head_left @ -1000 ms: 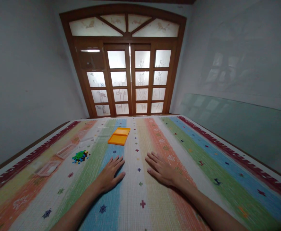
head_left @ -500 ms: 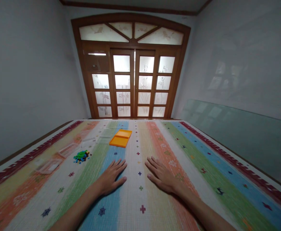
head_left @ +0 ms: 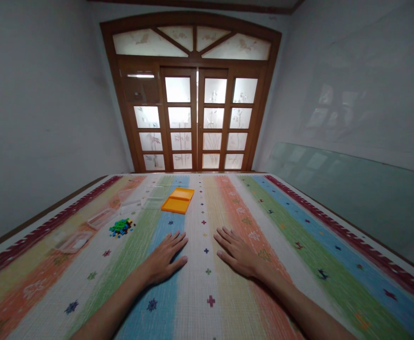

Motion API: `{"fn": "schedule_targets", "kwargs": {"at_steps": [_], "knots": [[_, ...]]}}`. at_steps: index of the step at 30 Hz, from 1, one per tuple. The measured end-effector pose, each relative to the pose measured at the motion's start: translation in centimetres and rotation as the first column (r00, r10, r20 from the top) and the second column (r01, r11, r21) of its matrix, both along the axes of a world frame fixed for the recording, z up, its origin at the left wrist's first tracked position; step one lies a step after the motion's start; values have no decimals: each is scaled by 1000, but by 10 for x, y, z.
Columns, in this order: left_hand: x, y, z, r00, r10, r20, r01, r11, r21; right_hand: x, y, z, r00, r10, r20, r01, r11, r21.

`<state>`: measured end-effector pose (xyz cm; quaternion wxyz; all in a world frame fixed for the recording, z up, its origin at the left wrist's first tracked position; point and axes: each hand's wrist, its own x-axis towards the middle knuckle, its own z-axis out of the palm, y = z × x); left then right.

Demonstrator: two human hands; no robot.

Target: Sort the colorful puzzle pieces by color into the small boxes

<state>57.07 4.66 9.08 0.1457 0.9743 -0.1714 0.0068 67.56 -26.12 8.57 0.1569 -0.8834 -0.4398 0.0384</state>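
My left hand [head_left: 166, 259] lies palm down on the striped tablecloth [head_left: 196, 283], fingers stretched out and holding nothing. Opposite it, my right hand [head_left: 237, 252] rests flat in the same way, its fingers slightly spread. Beyond the left hand lies an orange case [head_left: 176, 204], opened flat into two shallow halves. Further left is a pile of small green, blue, yellow and dark pieces [head_left: 121, 227], too small to name singly. Neither hand touches the case or the pile.
Clear plastic boxes stand on the left: one holding something pale [head_left: 74, 242], another [head_left: 102, 219] behind it, and a clear tray [head_left: 152, 203] beside the orange case. A pale green glass panel [head_left: 352, 189] leans along the right wall. Wooden glazed doors [head_left: 196, 118] close off the far end.
The whole view has shifted up slightly, as from a small tilt of my head. Both hands and the things on the cloth keep their places.
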Motion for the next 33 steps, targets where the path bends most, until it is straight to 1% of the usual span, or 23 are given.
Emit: {"fn": "schedule_targets", "kwargs": {"at_steps": [3, 7, 11, 15, 17, 19, 21, 23, 26, 30, 33], "knots": [[-1, 0, 1, 1000, -3, 15, 3, 1000, 1, 0, 0, -1, 1000, -3, 12, 3, 1000, 12], [0, 1, -1, 998, -16, 53, 16, 1000, 2, 0, 0, 0, 1000, -6, 8, 6, 1000, -8], [1, 2, -3, 999, -5, 35, 4, 1000, 15, 0, 0, -1, 1000, -6, 27, 6, 1000, 2], [1, 0, -3, 999, -1, 47, 1, 1000, 1, 2, 0, -6, 999, 1, 53, -1, 1000, 6], [1, 1, -3, 997, 12, 71, -11, 1000, -11, 4, -1, -8, 999, 10, 51, -9, 1000, -8], [1, 7, -2, 992, 53, 117, -51, 998, -21, 6, -1, -10, 998, 20, 55, -20, 1000, -10], [2, 20, 0, 973, 132, 191, -127, 991, -39, 8, -1, -12, 997, 28, 68, -29, 1000, 8], [2, 39, 4, 928, 253, 273, -242, 967, -74, 9, -1, -14, 996, 31, 79, -32, 999, 20], [-2, 74, 11, 819, 451, 354, -429, 892, -144, 8, -1, -15, 997, 22, 80, -22, 1000, 8], [-11, 113, 15, 726, 590, 353, -580, 802, -145, 7, -1, -13, 997, 14, 70, -14, 1000, 2], [-15, 130, 13, 683, 657, 321, -657, 744, -125, 7, -1, -12, 998, 15, 66, -14, 1000, -14]]}}
